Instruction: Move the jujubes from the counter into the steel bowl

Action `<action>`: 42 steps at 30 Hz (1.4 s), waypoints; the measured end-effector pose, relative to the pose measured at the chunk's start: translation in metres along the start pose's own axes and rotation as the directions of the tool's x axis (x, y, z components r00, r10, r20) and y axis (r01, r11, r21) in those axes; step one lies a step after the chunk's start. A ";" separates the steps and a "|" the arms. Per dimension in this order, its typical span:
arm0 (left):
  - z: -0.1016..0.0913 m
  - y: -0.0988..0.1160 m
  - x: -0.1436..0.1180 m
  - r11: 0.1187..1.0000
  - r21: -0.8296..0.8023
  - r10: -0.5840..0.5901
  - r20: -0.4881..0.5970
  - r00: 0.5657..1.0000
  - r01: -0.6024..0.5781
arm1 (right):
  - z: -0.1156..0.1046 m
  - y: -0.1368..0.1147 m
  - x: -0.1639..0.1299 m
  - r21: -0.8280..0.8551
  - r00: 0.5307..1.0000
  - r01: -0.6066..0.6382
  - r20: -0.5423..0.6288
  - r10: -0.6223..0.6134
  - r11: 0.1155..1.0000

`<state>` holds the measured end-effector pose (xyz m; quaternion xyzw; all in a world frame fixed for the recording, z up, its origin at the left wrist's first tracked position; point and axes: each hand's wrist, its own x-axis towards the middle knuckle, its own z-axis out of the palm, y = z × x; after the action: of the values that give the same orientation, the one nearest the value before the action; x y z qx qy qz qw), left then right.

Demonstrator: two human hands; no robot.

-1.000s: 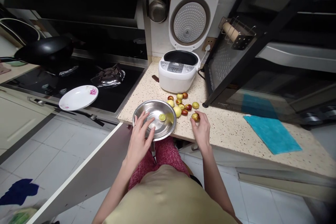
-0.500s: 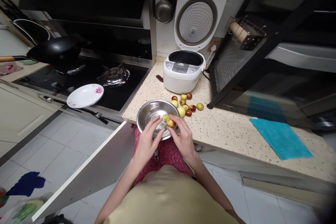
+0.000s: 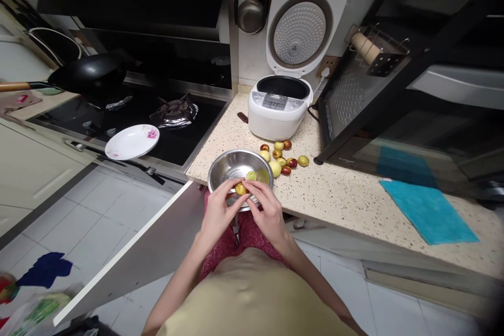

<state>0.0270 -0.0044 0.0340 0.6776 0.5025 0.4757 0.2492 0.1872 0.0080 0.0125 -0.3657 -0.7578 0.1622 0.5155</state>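
Observation:
Over a steel bowl (image 3: 220,168) at the counter's front edge, my left hand (image 3: 218,209) and my right hand (image 3: 268,212) meet with their fingertips together. Between them they hold a yellow-brown jujube (image 3: 241,188), its lower part covered by fingers. A green jujube (image 3: 251,175) shows in the bowl just beyond my right fingertips. Behind the bowl, to the right, several red, brown and green jujubes (image 3: 291,163) lie loose on the counter.
A white rice cooker (image 3: 275,115) stands behind the fruit with its lid up. To the left are a flowered plate (image 3: 132,143) at the stove's edge and a black wok (image 3: 92,73). A teal cloth (image 3: 429,212) lies right, below a black oven rack. An open cabinet door (image 3: 129,252) juts out front left.
The yellow-brown jujube has moved left, from my right fingers to between both hands. My hands have come closer together. The whole view has shifted slightly.

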 end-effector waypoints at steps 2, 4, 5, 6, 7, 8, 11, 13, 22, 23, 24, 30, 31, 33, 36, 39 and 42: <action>-0.004 0.000 0.004 0.999 0.041 0.018 0.001 1.000 -0.018 | -0.001 0.002 0.000 -0.012 1.000 -0.007 -0.016 0.007 1.000; -0.006 -0.002 0.007 0.997 0.062 0.035 0.005 0.999 -0.035 | -0.002 0.003 -0.001 -0.032 1.000 -0.020 -0.024 0.020 0.999; -0.007 -0.003 0.009 0.997 0.071 0.039 0.011 0.999 -0.039 | -0.002 0.004 -0.001 -0.039 0.999 -0.028 -0.027 0.027 0.999; -0.008 -0.005 0.012 0.996 0.084 0.039 0.022 0.999 -0.041 | -0.002 0.004 -0.001 -0.044 0.999 -0.035 -0.030 0.033 0.998; -0.008 -0.006 0.014 0.994 0.104 0.038 0.039 0.999 -0.042 | -0.003 0.004 -0.001 -0.046 0.999 -0.039 -0.032 0.038 0.998; -0.009 -0.008 0.017 0.991 0.129 0.036 0.060 0.998 -0.044 | -0.004 0.005 -0.002 -0.048 0.999 -0.041 -0.035 0.040 0.998; -0.010 -0.012 0.028 0.970 0.238 0.025 0.136 0.990 -0.057 | -0.005 0.005 -0.003 -0.055 0.998 -0.038 -0.047 0.036 0.998; -0.010 -0.014 0.036 0.936 0.347 -0.002 0.187 0.982 -0.064 | -0.007 0.006 -0.003 -0.060 0.998 -0.036 -0.057 0.033 0.998; -0.002 -0.021 0.062 0.783 0.613 -0.122 0.310 0.943 -0.100 | -0.014 0.010 -0.004 -0.118 0.994 -0.025 -0.106 0.012 0.993; 0.000 -0.021 0.064 0.776 0.622 -0.128 0.315 0.940 -0.103 | -0.015 0.011 -0.004 -0.123 0.994 -0.026 -0.108 0.013 0.992; 0.001 -0.021 0.065 0.768 0.632 -0.134 0.318 0.938 -0.104 | -0.015 0.011 -0.004 -0.126 0.994 -0.028 -0.107 0.014 0.992; 0.005 -0.019 0.072 0.691 0.713 -0.180 0.326 0.928 -0.117 | -0.015 0.014 -0.005 -0.131 0.996 -0.029 -0.086 0.018 0.991; 0.006 -0.018 0.073 0.682 0.721 -0.185 0.330 0.926 -0.121 | -0.015 0.015 -0.006 -0.127 0.996 -0.030 -0.085 0.019 0.991; 0.007 -0.018 0.074 0.664 0.736 -0.199 0.344 0.918 -0.132 | -0.015 0.015 -0.006 -0.120 0.996 -0.036 -0.084 0.026 0.992; 0.009 -0.019 0.076 0.632 0.761 -0.224 0.360 0.906 -0.146 | -0.014 0.016 -0.006 -0.109 0.996 -0.051 -0.085 0.041 0.993; 0.010 -0.019 0.077 0.613 0.776 -0.235 0.362 0.902 -0.152 | -0.014 0.017 -0.007 -0.098 0.995 -0.061 -0.079 0.053 0.993; 0.011 -0.020 0.076 0.606 0.780 -0.240 0.365 0.899 -0.155 | -0.014 0.018 -0.008 -0.088 0.995 -0.064 -0.078 0.057 0.994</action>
<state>0.0313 0.0739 0.0433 0.7923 0.6079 0.0332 0.0398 0.2080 0.0125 0.0018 -0.4174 -0.7330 0.1294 0.5214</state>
